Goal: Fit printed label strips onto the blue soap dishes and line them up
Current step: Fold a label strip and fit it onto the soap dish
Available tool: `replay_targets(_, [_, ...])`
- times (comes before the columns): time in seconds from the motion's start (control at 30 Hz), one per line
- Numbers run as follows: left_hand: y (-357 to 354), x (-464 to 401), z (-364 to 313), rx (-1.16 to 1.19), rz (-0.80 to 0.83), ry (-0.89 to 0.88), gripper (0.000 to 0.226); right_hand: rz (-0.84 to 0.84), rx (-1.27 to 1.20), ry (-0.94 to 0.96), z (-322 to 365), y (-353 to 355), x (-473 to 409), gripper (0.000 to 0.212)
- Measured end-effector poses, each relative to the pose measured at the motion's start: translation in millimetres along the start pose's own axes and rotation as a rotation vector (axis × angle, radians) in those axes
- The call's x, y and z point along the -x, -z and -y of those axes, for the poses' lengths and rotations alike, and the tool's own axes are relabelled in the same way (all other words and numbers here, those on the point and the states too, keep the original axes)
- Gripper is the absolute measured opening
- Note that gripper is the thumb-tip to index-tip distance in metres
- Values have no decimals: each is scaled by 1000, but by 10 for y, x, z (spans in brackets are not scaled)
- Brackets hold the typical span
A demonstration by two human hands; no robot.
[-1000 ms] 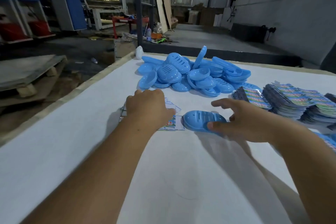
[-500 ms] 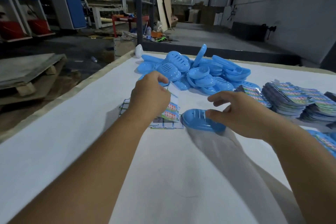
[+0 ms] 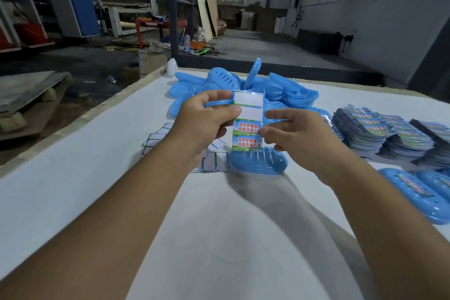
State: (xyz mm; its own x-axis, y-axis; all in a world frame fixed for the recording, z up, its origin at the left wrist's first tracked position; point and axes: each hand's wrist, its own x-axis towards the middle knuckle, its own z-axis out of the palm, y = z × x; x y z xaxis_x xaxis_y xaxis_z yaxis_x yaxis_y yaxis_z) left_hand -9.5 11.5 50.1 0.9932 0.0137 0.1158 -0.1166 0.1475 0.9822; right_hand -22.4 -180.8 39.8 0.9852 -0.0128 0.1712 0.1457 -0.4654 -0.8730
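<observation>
Setting: white table [image 3: 73, 178], workshop floor beyond.
Left hand [image 3: 202, 124]: now lifted, pinching the label strip [image 3: 248, 120] off the loose labels [image 3: 214, 161].
Right hand [image 3: 292, 134]: off the soap dish [image 3: 258, 163], grasping the strip's lower edge.
Meaning: fitting probably comes next.
Hidden: far pile [image 3: 267, 90] partly blocked; finished dishes [image 3: 418, 192] cut off right.

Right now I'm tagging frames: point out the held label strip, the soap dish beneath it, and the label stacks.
label strip [image 3: 248, 121], head view, middle.
soap dish [image 3: 258, 162], head view, slotted top.
label stacks [image 3: 379, 129], head view, top sheets.
</observation>
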Motion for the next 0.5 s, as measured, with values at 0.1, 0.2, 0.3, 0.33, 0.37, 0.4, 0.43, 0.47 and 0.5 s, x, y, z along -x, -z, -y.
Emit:
replay_targets(0.1, [-20,14,17,-32,6,19,21,-42,-16,-8,-9,21,-11,39])
replay_targets(0.2, [-37,28,35,-157,13,0,18,-90,-19,-26,-22,47,-35,36])
replay_targets(0.3, [-47,33,48,-256,-2,-65,23,-114,-17,-45,-32,66,-49,37])
replay_targets(0.33, [-49,37,51,-277,4,-82,24,-114,-19,-42,-31,69,-50,37])
replay_targets(0.37, [-50,40,56,-299,14,-96,24,-111,-20,-37,-28,70,-49,36])
replay_targets(0.4, [-48,40,62,-319,24,-107,24,-109,-20,-33,-23,70,-46,35])
replay_targets(0.43, [-43,37,69,-334,30,-115,25,-108,-17,-31,-17,69,-44,34])
replay_targets(0.47, [-36,34,72,-341,34,-123,25,-110,-12,-35,-9,66,-40,32])
replay_targets(0.5, [-34,31,79,-345,41,-131,25,-119,-4,-42,-1,62,-34,30])
